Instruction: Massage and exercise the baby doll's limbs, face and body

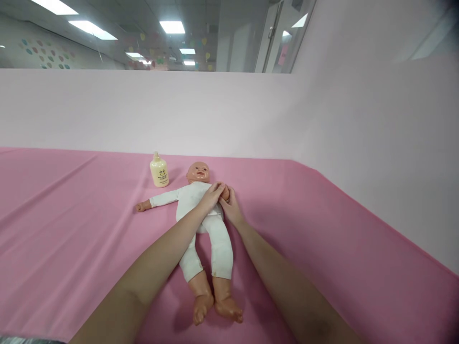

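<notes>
A baby doll (191, 198) in a white cloth body lies on its back on a pink sheet (82, 229), head away from me and feet toward me. Both my hands are at the doll's hand (225, 194), on the right side of its chest. My left hand (213, 193) reaches across the doll's body, its fingers closed round one side of that small hand. From the other side, my right hand (232, 205) grips it with the thumb in front. The doll's other arm stretches out to the left, untouched.
A pale yellow pump bottle (159, 171) stands upright left of the doll's head. White padded walls (143, 112) rise behind and to the right of the pink surface. Above the back wall is a window (143, 36) with ceiling lights showing.
</notes>
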`<state>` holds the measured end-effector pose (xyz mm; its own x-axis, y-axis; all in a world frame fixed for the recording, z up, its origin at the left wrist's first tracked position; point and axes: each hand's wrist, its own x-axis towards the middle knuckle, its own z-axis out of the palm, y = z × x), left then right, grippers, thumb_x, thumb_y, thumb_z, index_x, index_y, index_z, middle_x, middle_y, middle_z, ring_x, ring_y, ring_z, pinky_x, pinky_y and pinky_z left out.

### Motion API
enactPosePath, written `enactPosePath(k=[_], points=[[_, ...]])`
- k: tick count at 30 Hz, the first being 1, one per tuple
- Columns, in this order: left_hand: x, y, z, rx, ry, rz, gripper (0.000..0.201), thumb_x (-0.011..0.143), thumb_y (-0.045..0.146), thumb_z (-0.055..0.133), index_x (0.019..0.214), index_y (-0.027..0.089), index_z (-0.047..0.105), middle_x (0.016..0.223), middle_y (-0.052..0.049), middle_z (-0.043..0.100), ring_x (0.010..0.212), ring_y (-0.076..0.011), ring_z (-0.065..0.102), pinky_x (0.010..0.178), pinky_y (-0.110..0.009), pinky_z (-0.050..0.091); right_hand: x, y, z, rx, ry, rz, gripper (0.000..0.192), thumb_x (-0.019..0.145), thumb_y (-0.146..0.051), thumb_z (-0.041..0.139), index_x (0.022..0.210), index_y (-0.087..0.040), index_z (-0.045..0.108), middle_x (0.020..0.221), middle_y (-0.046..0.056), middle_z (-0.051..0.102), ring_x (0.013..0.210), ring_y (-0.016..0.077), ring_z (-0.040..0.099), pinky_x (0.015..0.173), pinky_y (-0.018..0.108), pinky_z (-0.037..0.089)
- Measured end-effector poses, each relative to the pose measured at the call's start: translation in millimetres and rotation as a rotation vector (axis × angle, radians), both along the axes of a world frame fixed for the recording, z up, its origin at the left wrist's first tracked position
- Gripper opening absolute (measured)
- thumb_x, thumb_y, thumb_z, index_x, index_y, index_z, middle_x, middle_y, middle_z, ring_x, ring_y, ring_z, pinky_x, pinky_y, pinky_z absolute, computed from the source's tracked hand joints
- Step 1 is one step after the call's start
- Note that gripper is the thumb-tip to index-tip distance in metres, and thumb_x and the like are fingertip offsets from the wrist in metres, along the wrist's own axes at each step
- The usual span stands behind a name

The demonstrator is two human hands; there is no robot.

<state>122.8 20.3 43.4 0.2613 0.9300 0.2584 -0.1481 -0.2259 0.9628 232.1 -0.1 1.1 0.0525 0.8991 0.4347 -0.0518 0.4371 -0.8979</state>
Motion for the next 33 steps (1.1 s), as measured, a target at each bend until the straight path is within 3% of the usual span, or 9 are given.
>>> enactPosePath(k=[5, 11, 19, 28, 33], points=[[0, -4, 6.7, 0.016, 0.021, -0.068, 0.038, 0.085, 0.052, 0.067, 0.1, 0.017, 0.067, 0.1, -0.006, 0.07, 0.102, -0.0197, 0.062, 0.099, -0.033, 0.043, 0, -3, 1.4, 0.034, -0.028, -0.024, 0.048, 0.093, -0.054, 0.057, 0.129, -0.024, 0.051, 0.137, 0.01, 0.06, 0.128, 0.0234, 0.057, 0.115, 0.044, 0.043], [0, -5, 5.4, 0.019, 0.076, -0.05, 0.041, 0.081, 0.044, 0.075, 0.11, 0.017, 0.064, 0.107, -0.007, 0.069, 0.104, -0.0203, 0.062, 0.099, -0.035, 0.045, 1, -1, -3.0, 0.034, -0.049, -0.069, 0.058, 0.099, -0.066, 0.038, 0.134, -0.022, 0.053, 0.137, 0.012, 0.062, 0.13, 0.0227, 0.057, 0.113, 0.041, 0.046], [1, 2, -2.6, 0.01, 0.11, -0.046, 0.053, 0.072, 0.03, 0.084, 0.117, 0.017, 0.059, 0.113, -0.009, 0.068, 0.107, -0.0222, 0.063, 0.102, -0.039, 0.045, 2, 4, -4.1, 0.034, -0.004, -0.078, 0.064, 0.097, -0.07, 0.036, 0.126, -0.02, 0.062, 0.122, 0.011, 0.07, 0.118, 0.0249, 0.065, 0.108, 0.044, 0.049], [2, 2, -0.7, 0.004, 0.064, -0.033, 0.037, 0.08, 0.025, 0.076, 0.112, 0.017, 0.06, 0.108, -0.008, 0.07, 0.109, -0.0219, 0.064, 0.105, -0.039, 0.044, 7, 9, -8.3, -0.051, -0.033, -0.186, 0.059, 0.095, -0.069, 0.038, 0.104, -0.021, 0.07, 0.107, 0.01, 0.074, 0.112, 0.0266, 0.066, 0.105, 0.044, 0.05], [2, 1, 2.7, 0.065, 0.091, 0.025, 0.013, 0.093, 0.028, 0.058, 0.098, 0.019, 0.066, 0.098, -0.005, 0.071, 0.105, -0.0193, 0.062, 0.105, -0.034, 0.044, 8, 10, -5.2, -0.01, -0.048, -0.195, 0.053, 0.097, -0.062, 0.038, 0.112, -0.021, 0.068, 0.117, 0.01, 0.072, 0.114, 0.0246, 0.065, 0.106, 0.044, 0.048]])
